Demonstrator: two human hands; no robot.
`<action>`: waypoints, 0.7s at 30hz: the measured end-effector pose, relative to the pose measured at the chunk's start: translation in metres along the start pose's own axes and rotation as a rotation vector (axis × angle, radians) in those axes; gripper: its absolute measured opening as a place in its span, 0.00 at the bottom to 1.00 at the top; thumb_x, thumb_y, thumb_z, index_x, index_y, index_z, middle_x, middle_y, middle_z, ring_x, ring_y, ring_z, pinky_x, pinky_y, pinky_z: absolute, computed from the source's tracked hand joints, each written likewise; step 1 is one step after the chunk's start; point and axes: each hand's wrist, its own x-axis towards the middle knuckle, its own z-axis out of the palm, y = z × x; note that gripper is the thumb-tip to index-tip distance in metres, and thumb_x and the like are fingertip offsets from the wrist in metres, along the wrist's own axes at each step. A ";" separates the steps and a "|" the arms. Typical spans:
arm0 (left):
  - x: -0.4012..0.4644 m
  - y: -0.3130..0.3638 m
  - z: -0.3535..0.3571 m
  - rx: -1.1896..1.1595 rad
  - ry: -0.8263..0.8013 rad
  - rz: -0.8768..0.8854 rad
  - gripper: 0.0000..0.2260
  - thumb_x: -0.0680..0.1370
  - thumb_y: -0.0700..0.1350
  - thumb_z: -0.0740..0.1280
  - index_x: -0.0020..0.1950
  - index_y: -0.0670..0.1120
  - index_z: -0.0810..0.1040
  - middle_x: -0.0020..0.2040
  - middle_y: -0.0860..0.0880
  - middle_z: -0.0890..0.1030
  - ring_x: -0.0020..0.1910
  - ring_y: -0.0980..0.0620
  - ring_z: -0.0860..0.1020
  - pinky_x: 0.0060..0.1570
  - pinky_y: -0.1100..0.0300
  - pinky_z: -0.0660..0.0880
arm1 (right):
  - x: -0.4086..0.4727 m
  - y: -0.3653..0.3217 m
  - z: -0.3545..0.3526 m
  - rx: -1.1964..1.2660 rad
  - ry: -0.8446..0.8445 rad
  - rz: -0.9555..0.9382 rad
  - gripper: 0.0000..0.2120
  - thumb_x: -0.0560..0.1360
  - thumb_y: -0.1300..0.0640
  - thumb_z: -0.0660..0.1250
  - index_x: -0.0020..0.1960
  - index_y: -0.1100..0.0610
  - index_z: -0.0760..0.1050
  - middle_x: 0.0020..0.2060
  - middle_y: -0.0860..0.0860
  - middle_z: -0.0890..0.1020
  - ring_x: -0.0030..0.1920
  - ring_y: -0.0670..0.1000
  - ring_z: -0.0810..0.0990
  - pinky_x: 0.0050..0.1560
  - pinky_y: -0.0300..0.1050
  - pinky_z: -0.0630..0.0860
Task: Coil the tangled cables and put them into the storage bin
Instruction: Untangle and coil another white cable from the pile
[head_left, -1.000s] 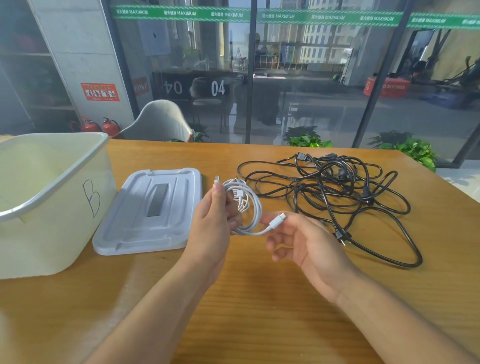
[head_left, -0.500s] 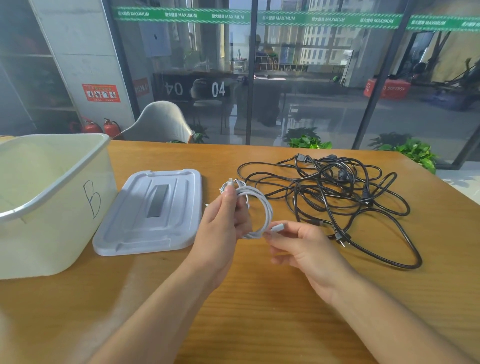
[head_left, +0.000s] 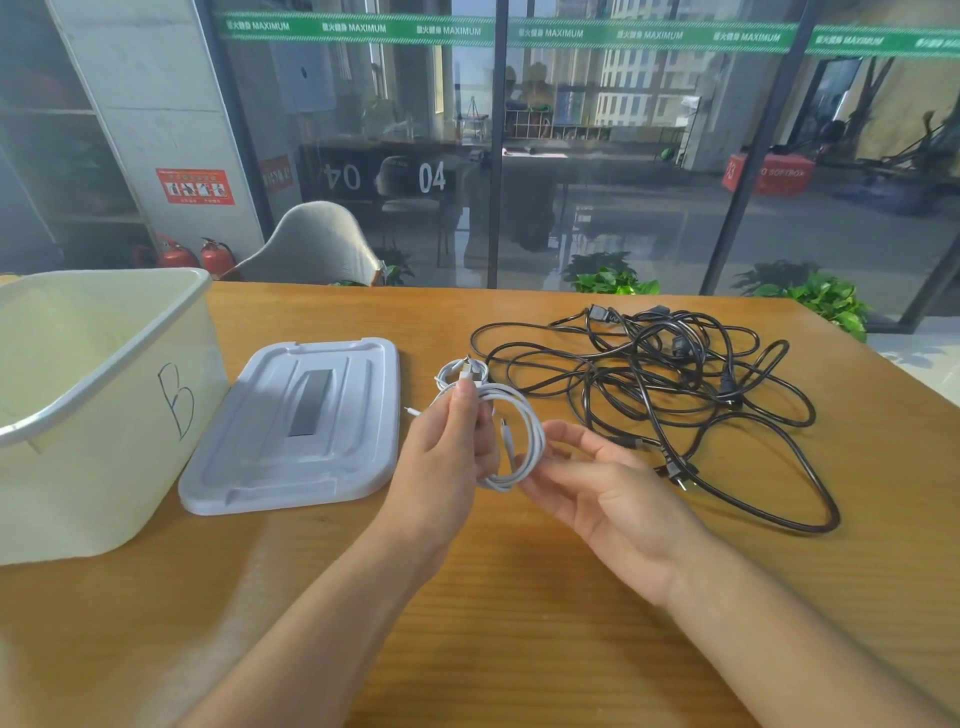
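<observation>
Fingers (head_left: 462, 410) of the left hand (head_left: 447, 457) pinch the coiled white cable (head_left: 519, 441), the right hand (head_left: 608, 483) lies slack beside it, so one coil seems done while the black tangle (head_left: 670, 384) at two o'clock and the storage bin (head_left: 104, 395) at nine o'clock wait.

One head-worn camera looks forward and down — close over the table (head_left: 519, 597) — toward glass walls.
</observation>
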 end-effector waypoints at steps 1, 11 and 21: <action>0.000 -0.001 0.000 0.003 -0.001 0.005 0.17 0.88 0.53 0.53 0.44 0.45 0.67 0.37 0.46 0.57 0.34 0.51 0.56 0.31 0.60 0.57 | 0.000 0.000 0.001 0.030 -0.008 0.020 0.19 0.77 0.73 0.68 0.67 0.65 0.75 0.58 0.63 0.83 0.56 0.58 0.85 0.53 0.46 0.84; 0.000 -0.003 0.001 0.029 0.009 0.021 0.17 0.88 0.53 0.53 0.45 0.45 0.67 0.35 0.49 0.60 0.34 0.50 0.56 0.30 0.63 0.59 | -0.001 -0.007 0.000 -0.111 -0.012 0.039 0.17 0.78 0.62 0.69 0.67 0.60 0.78 0.56 0.57 0.86 0.53 0.53 0.85 0.54 0.47 0.82; -0.001 -0.005 0.002 0.063 0.037 -0.025 0.21 0.88 0.55 0.54 0.46 0.40 0.71 0.37 0.47 0.67 0.34 0.50 0.66 0.33 0.60 0.67 | -0.013 -0.006 0.010 -0.244 -0.192 -0.127 0.33 0.71 0.71 0.75 0.72 0.52 0.73 0.54 0.59 0.85 0.55 0.54 0.84 0.58 0.44 0.80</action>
